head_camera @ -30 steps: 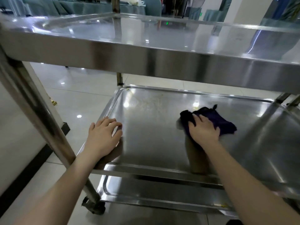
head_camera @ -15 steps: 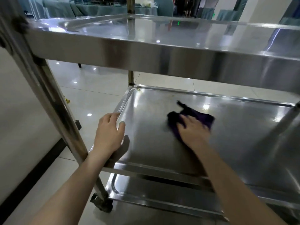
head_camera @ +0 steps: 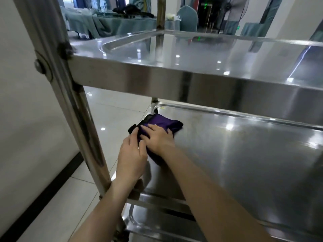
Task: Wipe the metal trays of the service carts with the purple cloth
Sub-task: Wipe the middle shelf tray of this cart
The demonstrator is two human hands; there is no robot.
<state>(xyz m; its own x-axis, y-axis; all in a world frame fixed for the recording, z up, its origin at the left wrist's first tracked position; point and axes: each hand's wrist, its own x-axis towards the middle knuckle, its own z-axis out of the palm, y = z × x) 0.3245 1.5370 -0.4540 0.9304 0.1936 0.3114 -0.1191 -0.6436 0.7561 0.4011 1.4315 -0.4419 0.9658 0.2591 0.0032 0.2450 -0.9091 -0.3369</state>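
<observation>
The purple cloth lies bunched at the left side of the cart's middle metal tray. My right hand presses flat on the cloth, fingers stretched toward the tray's left rim. My left hand rests on that left rim, just beside the right hand, its fingers touching the cloth's dark edge. Above, the top metal tray spans the view. Below, a corner of the bottom tray shows.
A steel cart post rises on the left, close to a white wall. Glossy floor tiles lie beyond the cart. Draped tables and covered chairs stand far behind.
My right hand has swept the cloth leftward across the middle tray to its left rim, up against my left hand. The view has shifted left and lower.
</observation>
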